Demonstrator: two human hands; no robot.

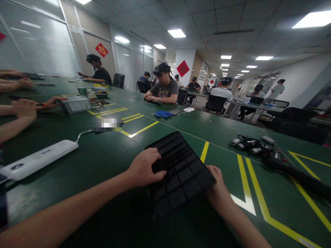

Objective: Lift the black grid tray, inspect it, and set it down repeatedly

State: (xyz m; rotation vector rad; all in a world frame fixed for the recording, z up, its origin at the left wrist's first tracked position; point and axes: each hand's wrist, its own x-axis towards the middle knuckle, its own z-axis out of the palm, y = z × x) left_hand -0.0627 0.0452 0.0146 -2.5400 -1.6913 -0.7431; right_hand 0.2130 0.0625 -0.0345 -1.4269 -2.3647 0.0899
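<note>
- The left forearm [85, 210], nearest the camera, crosses the lower left and ends in the left hand [144, 167].
- The black tray [184, 179], divided into a grid of square compartments, is at the center, slanted in front of the person, over the green table [108, 162]; whether its lower edge touches the tabletop is too dark to tell.
- The left hand lies over the tray's left side, thumb and fingers apart and bent toward the compartments; whether they pinch something there, I cannot tell.
- The right hand [216, 184] grips the tray at its right corner, fingers closed around the edge.
- Yellow tape [258, 193] marks the table beside the right hand.
- Farther right lies a black assembly with silver cylinders [254, 150].
- At left, a white power strip [41, 160] lies on the table, a white cable [81, 135] running from its far end.
- Beyond the tray are a blue item [162, 114] and a small white device [188, 110].
- Far left, a co-worker's hand [54, 102] touches a gray box [77, 104].
- Across the table sits another person [165, 88].
</note>
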